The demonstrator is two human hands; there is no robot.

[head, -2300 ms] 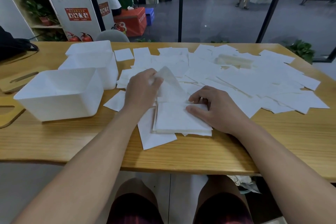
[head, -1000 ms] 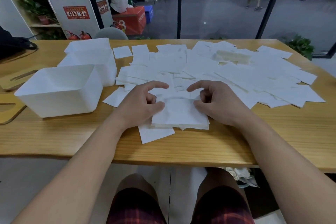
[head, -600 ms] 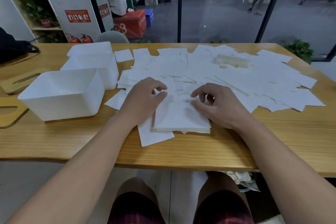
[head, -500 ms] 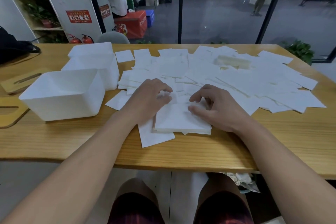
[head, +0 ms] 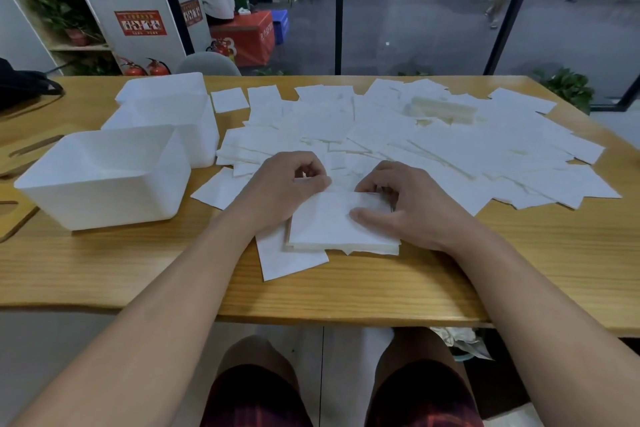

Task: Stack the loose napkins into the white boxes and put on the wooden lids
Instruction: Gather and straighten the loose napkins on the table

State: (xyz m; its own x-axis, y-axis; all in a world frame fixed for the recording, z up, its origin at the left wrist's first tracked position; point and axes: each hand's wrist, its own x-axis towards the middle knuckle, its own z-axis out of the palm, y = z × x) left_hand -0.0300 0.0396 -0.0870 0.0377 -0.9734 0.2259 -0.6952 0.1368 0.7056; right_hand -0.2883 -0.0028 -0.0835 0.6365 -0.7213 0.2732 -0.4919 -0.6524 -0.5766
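A squared-up stack of white napkins (head: 332,229) lies on the wooden table (head: 519,253) in front of me. My left hand (head: 284,187) is at the stack's far left corner, its fingers curled and its thumb pinching at a napkin there. My right hand (head: 412,208) holds the stack's far right side, thumb flat on top and fingers curled over the far edge. Many loose napkins (head: 450,149) cover the table behind. An empty white box (head: 104,180) stands at the left, with two more white boxes (head: 166,118) behind it. Wooden lids (head: 17,222) lie at the far left.
One loose napkin (head: 284,260) sticks out from under the stack toward me. A small pile of napkins (head: 443,109) sits at the back. A black bag (head: 24,87) rests on the table's far left. Glass panels and a grey chair (head: 207,64) are beyond the table.
My left hand laid a lifted napkin on the stack, both hands patted it flat, and now the left fingers have curled in at the far left corner. The right thumb has slid onto the top.
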